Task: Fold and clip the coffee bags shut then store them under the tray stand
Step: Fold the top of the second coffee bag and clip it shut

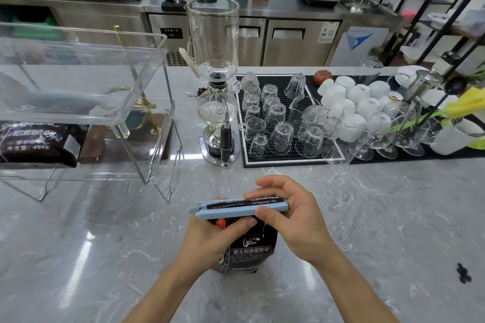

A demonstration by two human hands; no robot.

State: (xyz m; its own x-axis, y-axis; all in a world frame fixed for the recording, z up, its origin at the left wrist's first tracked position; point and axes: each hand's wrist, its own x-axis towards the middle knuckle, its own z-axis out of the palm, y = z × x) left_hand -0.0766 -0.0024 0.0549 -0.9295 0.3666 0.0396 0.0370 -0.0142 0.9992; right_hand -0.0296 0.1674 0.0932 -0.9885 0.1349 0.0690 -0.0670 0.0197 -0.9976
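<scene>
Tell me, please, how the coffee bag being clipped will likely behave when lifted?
The coffee bag looks full and stands upright, so it is probably weighty and fairly firm. The blue clip spans its folded top, likely keeping it closed. Its glossy film may feel slippery.

Held coffee bag [252, 249]: "意大利拼配咖啡", "BAKED COFFEE". Second coffee bag [39, 143] under tray stand [147, 102]: "NET WEIGHT 454g", "454g".

I see open marble counter [367, 217] around both hands. Left: clear tray stand [86, 102], coffee bag [36, 143] already filling part of space beneath. Ahead: siphon brewer [216, 102], glasses on mat [278, 123] block reach.
</scene>
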